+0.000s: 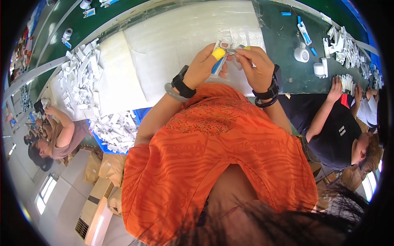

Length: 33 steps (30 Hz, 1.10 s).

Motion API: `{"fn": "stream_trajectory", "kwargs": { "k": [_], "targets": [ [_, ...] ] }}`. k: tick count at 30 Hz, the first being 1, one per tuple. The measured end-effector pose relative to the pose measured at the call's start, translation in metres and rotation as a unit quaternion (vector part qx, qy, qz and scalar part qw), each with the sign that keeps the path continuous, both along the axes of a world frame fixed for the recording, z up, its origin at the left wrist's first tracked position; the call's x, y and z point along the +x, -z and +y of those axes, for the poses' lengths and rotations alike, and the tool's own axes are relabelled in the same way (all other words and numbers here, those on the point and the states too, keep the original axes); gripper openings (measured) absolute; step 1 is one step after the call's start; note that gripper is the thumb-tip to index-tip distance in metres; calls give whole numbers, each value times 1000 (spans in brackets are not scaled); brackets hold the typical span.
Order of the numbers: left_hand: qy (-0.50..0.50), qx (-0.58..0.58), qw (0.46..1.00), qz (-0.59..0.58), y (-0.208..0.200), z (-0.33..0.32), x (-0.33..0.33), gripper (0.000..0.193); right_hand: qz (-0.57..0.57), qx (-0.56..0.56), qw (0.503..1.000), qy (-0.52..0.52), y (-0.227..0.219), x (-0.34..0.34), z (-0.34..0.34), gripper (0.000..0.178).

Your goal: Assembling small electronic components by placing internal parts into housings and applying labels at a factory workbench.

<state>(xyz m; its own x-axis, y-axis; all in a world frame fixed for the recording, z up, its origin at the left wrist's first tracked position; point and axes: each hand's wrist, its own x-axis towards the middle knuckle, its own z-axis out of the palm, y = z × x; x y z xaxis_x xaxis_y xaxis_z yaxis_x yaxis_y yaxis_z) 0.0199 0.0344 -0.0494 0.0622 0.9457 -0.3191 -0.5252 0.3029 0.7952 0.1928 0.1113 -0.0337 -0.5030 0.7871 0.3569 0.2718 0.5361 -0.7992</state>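
Note:
My left hand (200,70) is closed round a small white plastic housing (218,66) that has a blue part along it. A yellow cover sits on the left thumb. Close beside it, my right hand (259,70) is pinched, its fingertips meeting the upper end of the housing. A bit of yellow shows at the right fingertips too. Something small and greyish lies between the two hands, but the fingers hide most of it. Both hands are held over the pale, plastic-covered work surface (164,49).
White plastic pieces (84,78) are heaped on the left, with more in a blue bin (138,117) below. At right, round-headed white units (301,54) and a white pile (344,45) lie on the green table (283,69). People work at both sides; one person's hand (335,89) touches white parts.

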Motion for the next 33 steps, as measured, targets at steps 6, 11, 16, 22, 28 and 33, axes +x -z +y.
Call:
{"fn": "stream_trajectory", "kwargs": {
  "k": [6, 11, 16, 22, 28, 33],
  "targets": [
    [16, 11, 1000, 20, -10, -1, 2, 41, -4, 15, 1000, -14, -1, -2, -7, 22],
    [15, 13, 1000, 21, -14, -5, 4, 45, 5, 46, 998, -33, 6, 0, -9, 23],
    [22, 21, 1000, 5, -16, -7, 4, 47, 22, 70, 997, -12, 5, -2, -12, 22],
    [48, 36, 996, 59, -25, -5, 7, 47, 37, 16, 999, -15, 1, -2, -15, 20],
    [47, 59, 992, 104, -21, -7, 6, 47, 33, 7, 999, -19, -3, -3, -14, 18],
    [38, 96, 989, 110, -19, -12, 8, 41, 44, -51, 998, -15, 2, 0, -15, 17]
  ]
}}
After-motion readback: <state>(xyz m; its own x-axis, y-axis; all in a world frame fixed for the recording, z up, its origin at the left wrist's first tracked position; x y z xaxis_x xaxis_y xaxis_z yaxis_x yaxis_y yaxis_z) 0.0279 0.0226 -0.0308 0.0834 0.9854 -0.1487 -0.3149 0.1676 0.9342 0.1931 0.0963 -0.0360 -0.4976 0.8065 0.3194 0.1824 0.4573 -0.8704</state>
